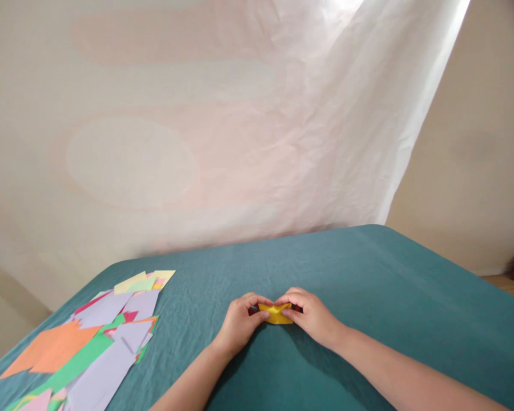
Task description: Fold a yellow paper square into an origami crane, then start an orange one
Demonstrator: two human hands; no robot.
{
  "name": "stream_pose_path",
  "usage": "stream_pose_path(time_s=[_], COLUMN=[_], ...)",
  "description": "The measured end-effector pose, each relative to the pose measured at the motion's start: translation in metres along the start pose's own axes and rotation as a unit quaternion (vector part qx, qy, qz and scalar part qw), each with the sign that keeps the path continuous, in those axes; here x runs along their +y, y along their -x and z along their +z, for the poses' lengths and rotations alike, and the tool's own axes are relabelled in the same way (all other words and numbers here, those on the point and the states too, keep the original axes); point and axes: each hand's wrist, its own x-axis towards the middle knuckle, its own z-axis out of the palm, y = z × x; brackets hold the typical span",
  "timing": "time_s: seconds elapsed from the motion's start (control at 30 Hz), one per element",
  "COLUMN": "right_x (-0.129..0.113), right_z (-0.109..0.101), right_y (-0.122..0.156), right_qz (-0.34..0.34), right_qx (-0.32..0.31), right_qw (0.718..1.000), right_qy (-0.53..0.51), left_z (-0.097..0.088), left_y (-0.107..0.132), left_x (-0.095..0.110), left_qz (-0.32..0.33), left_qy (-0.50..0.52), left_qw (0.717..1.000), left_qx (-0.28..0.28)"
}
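Observation:
A small folded piece of yellow paper [276, 314] lies between my two hands on the teal tablecloth [368, 274]. My left hand [240, 322] pinches its left end with curled fingers. My right hand [310, 317] pinches its right end the same way. Both hands rest low on the cloth, with fingertips nearly meeting over the fold. A bit of red shows under the fingertips beside the yellow paper; I cannot make out what it is.
A loose pile of coloured paper sheets [94, 342], orange, green, lilac, pink and pale yellow, lies spread at the table's left. A creased white sheet [240, 125] hangs behind the table. The table's far edge curves round at the right.

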Motion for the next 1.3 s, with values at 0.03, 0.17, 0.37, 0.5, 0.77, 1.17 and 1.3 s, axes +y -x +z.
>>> stream_pose_path(time_s=[0.03,0.17,0.37,0.5,0.77,1.17,1.3], right_x=[0.000,0.001,0.003,0.003,0.007,-0.002,-0.003], right_z=[0.000,0.001,0.002,0.003,0.004,0.004,0.004], right_y=[0.000,0.001,0.003,0.004,0.004,0.006,0.006], right_qz=[-0.009,-0.036,-0.065,-0.079,-0.085,-0.088,-0.091], right_qx=[-0.001,-0.013,-0.011,-0.008,0.007,0.013,0.016], right_qw=[1.000,0.999,0.997,0.995,0.995,0.994,0.993], right_qy=[0.006,0.032,0.050,0.058,0.055,0.068,0.078], left_z=[0.000,0.000,-0.003,-0.002,-0.008,-0.004,0.000], left_y=[0.000,0.000,0.000,-0.001,-0.002,-0.001,-0.001], left_x=[-0.001,-0.002,0.000,-0.001,-0.004,-0.006,-0.008], left_qz=[0.005,0.033,0.062,0.062,0.026,-0.035,-0.048], left_qy=[-0.008,-0.031,-0.026,-0.026,-0.018,0.039,0.062], left_qw=[1.000,0.999,0.998,0.998,0.999,0.998,0.996], left_qx=[0.000,-0.003,-0.021,-0.019,-0.030,-0.038,-0.031])
